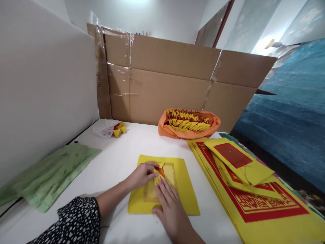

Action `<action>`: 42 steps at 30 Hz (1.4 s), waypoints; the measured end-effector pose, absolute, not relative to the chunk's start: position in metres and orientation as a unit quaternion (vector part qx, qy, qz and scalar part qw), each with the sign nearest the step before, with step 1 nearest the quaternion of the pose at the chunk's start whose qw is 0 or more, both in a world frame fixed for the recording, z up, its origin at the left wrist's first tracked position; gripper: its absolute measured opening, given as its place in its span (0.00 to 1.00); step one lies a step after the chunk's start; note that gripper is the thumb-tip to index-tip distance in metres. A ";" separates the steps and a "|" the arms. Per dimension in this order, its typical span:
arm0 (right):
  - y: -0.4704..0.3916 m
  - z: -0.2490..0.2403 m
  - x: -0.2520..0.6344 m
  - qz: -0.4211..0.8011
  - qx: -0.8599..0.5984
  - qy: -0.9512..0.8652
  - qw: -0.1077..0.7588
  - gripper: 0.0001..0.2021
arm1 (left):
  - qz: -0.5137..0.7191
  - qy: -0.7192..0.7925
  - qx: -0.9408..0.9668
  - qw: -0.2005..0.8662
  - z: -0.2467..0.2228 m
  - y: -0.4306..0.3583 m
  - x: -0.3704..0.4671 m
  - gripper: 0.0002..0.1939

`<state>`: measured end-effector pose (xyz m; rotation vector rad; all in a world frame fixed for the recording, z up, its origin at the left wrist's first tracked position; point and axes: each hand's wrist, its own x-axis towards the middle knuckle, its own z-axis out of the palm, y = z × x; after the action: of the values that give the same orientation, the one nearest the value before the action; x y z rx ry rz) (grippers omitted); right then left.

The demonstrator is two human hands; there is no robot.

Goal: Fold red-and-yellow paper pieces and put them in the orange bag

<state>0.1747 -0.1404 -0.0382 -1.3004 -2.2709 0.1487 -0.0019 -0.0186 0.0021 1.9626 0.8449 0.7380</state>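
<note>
A yellow paper sheet (189, 193) with a faint printed rectangle lies flat on the white table. Over its middle, my left hand (144, 174) is closed, thumb and fingers pinching a small folded yellow-and-red paper (160, 171). My right hand (169, 205) rests palm down on the sheet's lower part, its fingers stretched out and their tips at the lower edge of the folded paper. Part of the folded paper is hidden under the fingers of both hands.
At the right lie stacked yellow-and-red papers (269, 203). An orange bag (162, 127) full of folded papers stands behind. A green cloth (58, 173) lies left, and a clear plastic bag (105, 128) with folded pieces sits back left. A cardboard wall (170, 91) closes off the back.
</note>
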 end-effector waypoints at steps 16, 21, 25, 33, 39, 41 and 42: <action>-0.110 -0.010 0.205 0.218 -0.421 -0.818 0.327 0.15 | 0.216 0.239 0.861 0.394 0.010 -0.034 -0.005 0.11; -0.089 -0.001 0.207 0.354 -0.474 -0.732 0.339 0.06 | 0.179 0.230 0.869 0.400 0.022 -0.032 -0.010 0.13; -0.067 0.000 0.201 0.398 -0.474 -0.700 0.356 0.04 | 0.213 0.230 0.847 0.429 0.027 -0.028 -0.007 0.09; -0.096 -0.004 0.182 0.179 -0.517 -0.752 0.367 0.19 | 0.324 0.348 0.719 0.507 -0.001 -0.017 0.002 0.14; -0.143 -0.045 0.170 0.040 -0.511 -0.820 0.254 0.38 | 0.322 0.350 0.713 0.515 -0.009 -0.015 0.002 0.14; -0.146 -0.049 0.168 0.056 -0.529 -0.817 0.223 0.40 | 0.321 0.349 0.718 0.509 -0.008 -0.014 0.002 0.15; -0.147 -0.048 0.167 0.066 -0.537 -0.814 0.213 0.39 | 0.322 0.351 0.719 0.506 -0.008 -0.014 0.002 0.15</action>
<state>0.1675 -0.1468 -0.0484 -1.4909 -2.2585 0.1831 0.0024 -0.0142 -0.0077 1.7335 0.8471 0.7755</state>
